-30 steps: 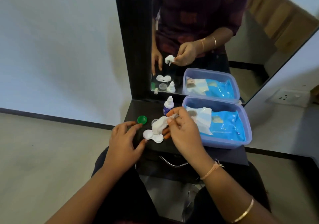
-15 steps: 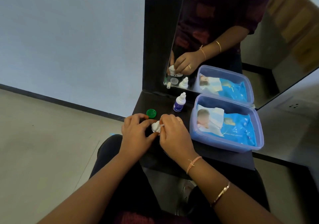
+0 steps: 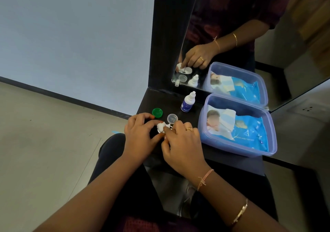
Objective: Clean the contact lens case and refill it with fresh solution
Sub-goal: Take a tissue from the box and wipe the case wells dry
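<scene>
Right hand [image 3: 180, 142]: fingertips pinch tissue wad [image 3: 160, 127], pressed onto lens case [image 3: 168, 125]. The case is mostly hidden, lying crosswise between the hands. Left hand [image 3: 141, 135]: curled round its left end. Solution bottle [image 3: 188, 102]: upright beyond, nearer the right hand.

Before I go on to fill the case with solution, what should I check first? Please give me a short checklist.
1. Caps off: green cap and clear cap lie on the shelf: ok.
2. Steady hold: left hand grips the case: ok.
3. Wiping finished: not ok, right hand pinches the tissue wad at the case.
4. Dry wells: cannot tell, hidden.
5. Refill ready: solution bottle stands upright nearby: ok.
</scene>
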